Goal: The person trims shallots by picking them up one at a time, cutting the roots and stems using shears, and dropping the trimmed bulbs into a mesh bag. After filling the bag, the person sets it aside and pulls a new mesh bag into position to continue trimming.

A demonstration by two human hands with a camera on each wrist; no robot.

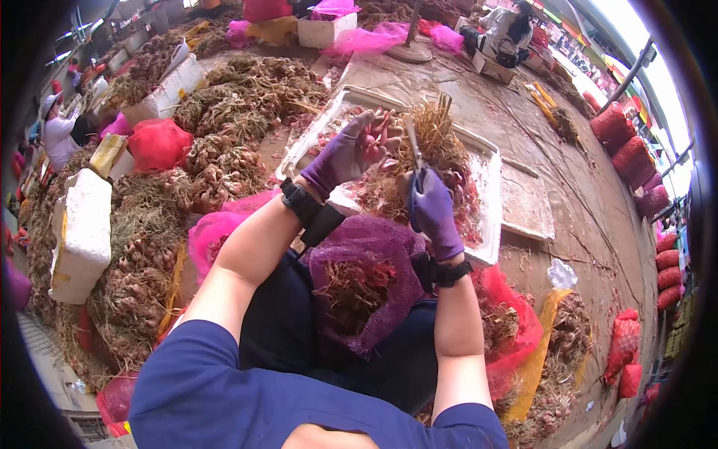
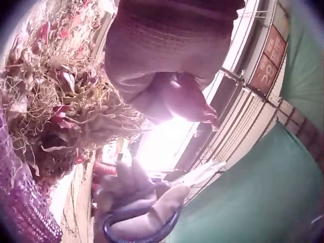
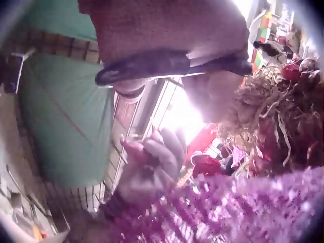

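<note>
Gloved in purple, my left hand (image 1: 340, 159) holds several red shallots (image 1: 376, 136) above a white foam box (image 1: 491, 206). In the left wrist view one shallot (image 2: 188, 99) pokes out from the fingers. My right hand (image 1: 435, 213), in a matching glove, grips a pair of scissors (image 1: 413, 144) with dark blue handles; the blades point up and away from me, right of the shallots. Beneath both hands, the box carries a heap of shallots with dry stalks (image 1: 435, 136) and loose skins. Between my legs sits a purple mesh bag (image 1: 407, 299) of trimmings.
Large heaps of shallots (image 1: 224, 150) spread to the left, with another foam box (image 1: 84, 239) beside them. Near my right knee lies a red mesh bag (image 1: 516, 314). Filled red sacks (image 1: 613, 127) line the right side. Another person (image 1: 505, 34) sits at the back.
</note>
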